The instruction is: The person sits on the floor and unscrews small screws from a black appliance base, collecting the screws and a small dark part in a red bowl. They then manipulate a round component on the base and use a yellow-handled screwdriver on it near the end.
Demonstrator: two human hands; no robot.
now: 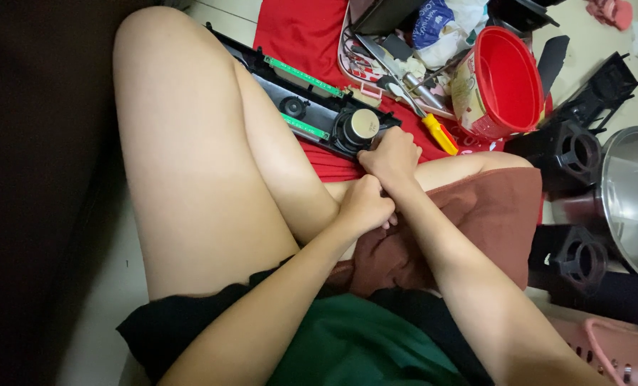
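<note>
The right hand [390,157] is curled shut, its grip pressed against the near end of a long black speaker panel [301,107], just below the round silver-capped speaker magnet [364,124]; what the fingers close on is hidden beneath them. The left hand [365,206] sits just beneath and touching the right, also balled tight, and whether it has hold of anything cannot be told. The panel runs up and to the left from the right grip, across a red cloth [297,32], with green circuit strips [306,77] along its edges. Just to the right of the grip lies a yellow-handled screwdriver [439,133], and farther right stands a red bucket [501,82]. Below both hands a brown cushion [476,221] rests against the person's leg.
</note>
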